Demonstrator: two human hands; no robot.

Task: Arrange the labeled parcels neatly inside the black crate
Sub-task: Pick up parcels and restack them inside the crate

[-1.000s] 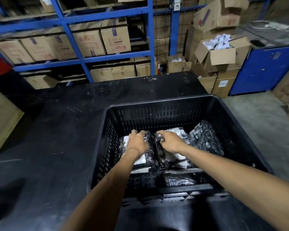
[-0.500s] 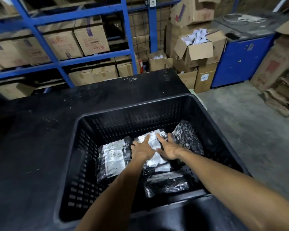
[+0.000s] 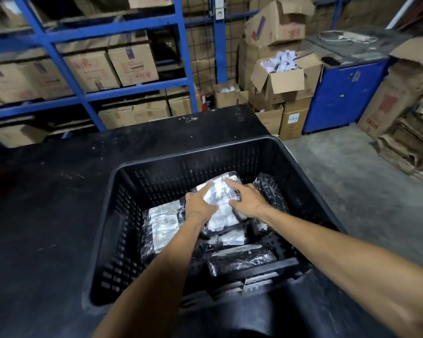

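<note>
The black slatted crate [image 3: 122, 191] stands on a black table. Several black-wrapped parcels with white labels lie in it. My left hand [image 3: 199, 207] and my right hand [image 3: 248, 202] rest flat, fingers spread, on the middle parcel [image 3: 219, 193], whose white label faces up. A second labeled parcel [image 3: 163, 222] lies to its left on the crate floor. A glossy black parcel [image 3: 268, 189] leans at the right wall, and another black parcel [image 3: 242, 261] lies near the front wall. A further labeled parcel [image 3: 230, 239] shows under the middle one.
The black table [image 3: 47, 203] stretches left of the crate. Blue shelving [image 3: 132, 91] with cardboard boxes runs behind it. Open cartons [image 3: 286, 76], a blue cabinet [image 3: 342, 93] and flattened cardboard [image 3: 405, 132] stand at the right on a concrete floor.
Both hands left the two side-by-side parcels and came together on the middle parcel, pressing it flat. The left labeled parcel now lies uncovered. The view has swung to the right.
</note>
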